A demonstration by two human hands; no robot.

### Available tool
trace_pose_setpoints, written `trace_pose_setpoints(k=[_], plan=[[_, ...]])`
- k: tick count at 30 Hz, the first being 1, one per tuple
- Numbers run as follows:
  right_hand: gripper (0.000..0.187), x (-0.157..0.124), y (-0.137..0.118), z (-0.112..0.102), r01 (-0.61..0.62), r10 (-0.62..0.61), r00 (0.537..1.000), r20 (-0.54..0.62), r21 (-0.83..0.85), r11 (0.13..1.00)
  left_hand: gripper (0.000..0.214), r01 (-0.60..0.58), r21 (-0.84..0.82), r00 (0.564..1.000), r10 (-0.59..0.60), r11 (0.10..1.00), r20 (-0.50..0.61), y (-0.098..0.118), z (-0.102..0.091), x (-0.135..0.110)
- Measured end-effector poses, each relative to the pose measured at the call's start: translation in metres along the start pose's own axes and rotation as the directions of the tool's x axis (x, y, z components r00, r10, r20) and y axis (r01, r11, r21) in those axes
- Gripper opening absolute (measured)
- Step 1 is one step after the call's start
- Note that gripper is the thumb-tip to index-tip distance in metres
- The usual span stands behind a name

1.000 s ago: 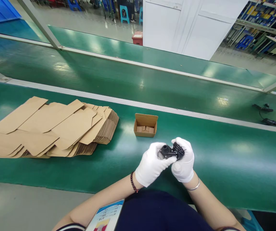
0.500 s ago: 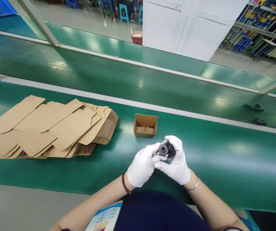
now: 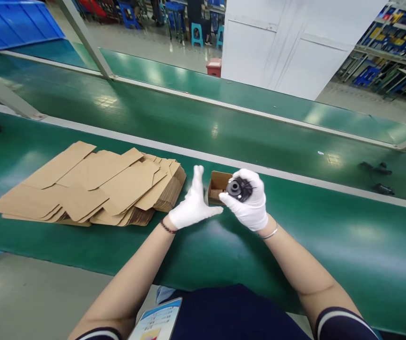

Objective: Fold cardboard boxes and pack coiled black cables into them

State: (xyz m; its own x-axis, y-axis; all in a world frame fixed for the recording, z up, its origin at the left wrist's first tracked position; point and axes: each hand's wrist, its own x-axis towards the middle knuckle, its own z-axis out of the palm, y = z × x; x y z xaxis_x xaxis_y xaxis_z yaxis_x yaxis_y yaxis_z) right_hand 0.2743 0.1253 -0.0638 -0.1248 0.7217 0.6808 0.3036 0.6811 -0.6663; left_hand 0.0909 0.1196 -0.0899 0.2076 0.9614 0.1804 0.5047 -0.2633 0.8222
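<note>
My right hand (image 3: pixel 248 200), in a white glove, grips a black round device with a bundled black cable (image 3: pixel 235 188). It is above the right side of a small open cardboard box (image 3: pixel 217 182), hiding part of it. Brown cardboard flaps show inside the box. Just left of the box, my gloved left hand (image 3: pixel 194 203) is open and empty, thumb stretched to the right and fingers pointing away from me. Whether its fingers touch the box I cannot tell.
A fanned stack of flat cardboard boxes (image 3: pixel 93 189) lies on the green work surface (image 3: pixel 323 245) to the left. Behind a pale rail is a green belt (image 3: pixel 174 118), with black cabled devices (image 3: pixel 378 177) at its right. A blue bin (image 3: pixel 19 23) stands far left.
My left hand has let go of the black device and opened, moving left and forward beside the box. My right hand has carried the device forward to the box. The view has shifted left.
</note>
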Motion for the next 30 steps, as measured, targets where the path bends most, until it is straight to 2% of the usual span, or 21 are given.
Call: trace_pose_setpoints(k=[2,3,6,8,9,12,15,18,21,24,27,30], plan=[[0.044,0.002,0.013,0.006,0.138,-0.114,0.985,0.133,-0.189,0.972,0.108,-0.002,-0.018,0.996,0.003,1.0,0.09,-0.01,0.009,0.014],[0.036,0.002,0.018,0.008,0.187,-0.119,0.965,0.235,-0.291,0.938,0.095,-0.016,-0.028,0.993,0.019,0.999,0.116,-0.012,0.013,0.019],[0.027,0.0,0.022,0.008,0.331,-0.001,0.849,0.529,-0.53,0.781,0.05,-0.067,-0.042,0.987,0.072,0.997,0.141,-0.012,0.019,0.028],[0.032,0.002,0.017,0.008,0.414,0.083,0.775,0.626,-0.603,0.682,0.032,-0.082,-0.055,0.987,0.089,0.995,0.133,-0.009,0.02,0.03],[0.033,0.004,0.013,0.009,0.439,0.114,0.755,0.646,-0.626,0.644,0.029,-0.079,-0.064,0.988,0.087,0.995,0.129,-0.007,0.019,0.03],[0.034,0.011,0.001,0.011,0.469,0.196,0.719,0.667,-0.674,0.571,0.03,-0.039,-0.049,0.99,0.046,0.998,0.13,-0.006,0.017,0.028],[0.035,0.015,-0.004,0.015,0.46,0.287,0.696,0.659,-0.715,0.527,0.041,0.025,0.003,0.992,-0.025,1.0,0.125,-0.009,0.016,0.027],[0.054,0.013,-0.003,0.016,0.441,0.344,0.664,0.664,-0.719,0.538,0.05,0.054,0.007,0.987,-0.054,0.999,0.154,-0.013,0.016,0.027],[0.07,0.014,0.001,0.01,0.454,0.336,0.615,0.713,-0.669,0.589,0.051,0.065,-0.01,0.983,-0.062,0.998,0.174,-0.017,0.016,0.027],[0.056,0.023,0.004,-0.001,0.51,0.293,0.516,0.805,-0.564,0.65,0.054,0.04,-0.039,0.986,-0.033,0.998,0.165,-0.018,0.016,0.028],[0.046,0.037,0.003,-0.01,0.577,0.289,0.4,0.87,-0.483,0.658,0.059,0.05,-0.048,0.985,-0.042,0.998,0.166,-0.016,0.017,0.03],[0.04,0.052,0.0,-0.012,0.618,0.316,0.35,0.882,-0.471,0.629,0.058,0.067,-0.032,0.982,-0.06,0.997,0.177,-0.014,0.015,0.032]])
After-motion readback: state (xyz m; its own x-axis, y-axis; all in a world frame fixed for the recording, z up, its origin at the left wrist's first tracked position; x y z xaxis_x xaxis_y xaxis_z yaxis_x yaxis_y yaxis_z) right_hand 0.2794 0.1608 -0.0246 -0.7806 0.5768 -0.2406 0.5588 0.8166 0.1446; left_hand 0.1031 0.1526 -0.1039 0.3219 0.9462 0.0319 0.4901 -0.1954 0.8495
